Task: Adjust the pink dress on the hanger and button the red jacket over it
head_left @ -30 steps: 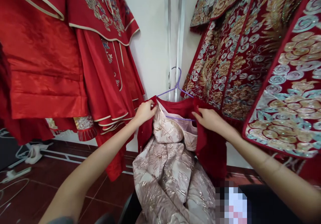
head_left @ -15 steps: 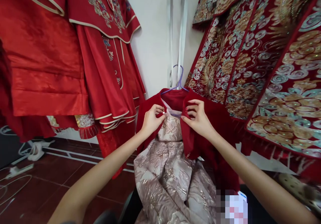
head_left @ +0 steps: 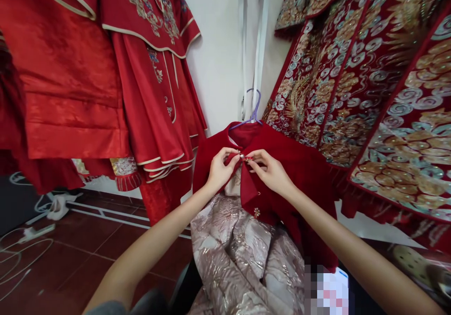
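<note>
A dark red velvet jacket point(head_left: 299, 174) hangs on a purple hanger point(head_left: 254, 110) in front of me. Under it is a pale, shiny brocade dress point(head_left: 225, 240) with a crinkled skirt. My left hand point(head_left: 224, 167) pinches the jacket's left front edge near the neck, at a small pearl-like button point(head_left: 242, 156). Close beside it, my right hand point(head_left: 269, 169) pinches the opposite front edge. The fingertips nearly meet at the neck opening. Lower on the right front panel sits a gold ornamental button point(head_left: 257, 212).
Red garments point(head_left: 151, 94) with pale piping hang at left, embroidered red-and-gold ones point(head_left: 352, 84) at right. White shoes point(head_left: 58, 207) and a power strip with cables point(head_left: 37, 232) lie on the tiled floor. A pale green clog point(head_left: 408, 261) is at lower right.
My right hand has moved left, drawing its jacket front across the dress. The two front edges now meet at the neck, where they were apart before.
</note>
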{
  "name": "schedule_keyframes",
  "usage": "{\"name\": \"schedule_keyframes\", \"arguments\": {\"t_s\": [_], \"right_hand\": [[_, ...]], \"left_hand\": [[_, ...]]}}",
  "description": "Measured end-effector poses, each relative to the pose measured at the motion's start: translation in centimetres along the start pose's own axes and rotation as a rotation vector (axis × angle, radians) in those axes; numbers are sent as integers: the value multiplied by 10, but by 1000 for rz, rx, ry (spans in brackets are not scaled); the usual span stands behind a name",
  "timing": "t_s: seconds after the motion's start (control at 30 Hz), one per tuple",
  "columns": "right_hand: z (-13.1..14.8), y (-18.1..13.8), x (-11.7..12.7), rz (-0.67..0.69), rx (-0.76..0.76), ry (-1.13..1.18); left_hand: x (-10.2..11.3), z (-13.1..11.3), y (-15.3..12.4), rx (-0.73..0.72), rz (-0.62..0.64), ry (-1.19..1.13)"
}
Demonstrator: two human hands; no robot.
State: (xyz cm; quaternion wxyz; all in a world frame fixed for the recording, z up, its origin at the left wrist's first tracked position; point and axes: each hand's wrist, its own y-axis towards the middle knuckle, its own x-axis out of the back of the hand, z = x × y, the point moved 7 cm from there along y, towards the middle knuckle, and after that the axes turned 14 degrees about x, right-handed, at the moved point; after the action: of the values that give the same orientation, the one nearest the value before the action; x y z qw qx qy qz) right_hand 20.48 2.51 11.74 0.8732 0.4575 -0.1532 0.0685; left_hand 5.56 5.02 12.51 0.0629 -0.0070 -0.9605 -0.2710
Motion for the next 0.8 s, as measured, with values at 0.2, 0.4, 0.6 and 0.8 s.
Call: {"name": "schedule_keyframes", "arguments": {"t_s": [0.2, 0.4, 0.6, 0.8], "right_hand": [[11, 2, 3, -28, 88, -151], [19, 3, 1, 15, 152, -235], [25, 3, 3, 60, 171, -355], [24, 4, -3, 65, 186, -355]], "left_hand": [[2, 15, -8, 138, 115, -113], [0, 11, -8, 86, 129, -75], [3, 6, -10, 77, 97, -107], [-1, 12, -8, 107, 121, -71]]}}
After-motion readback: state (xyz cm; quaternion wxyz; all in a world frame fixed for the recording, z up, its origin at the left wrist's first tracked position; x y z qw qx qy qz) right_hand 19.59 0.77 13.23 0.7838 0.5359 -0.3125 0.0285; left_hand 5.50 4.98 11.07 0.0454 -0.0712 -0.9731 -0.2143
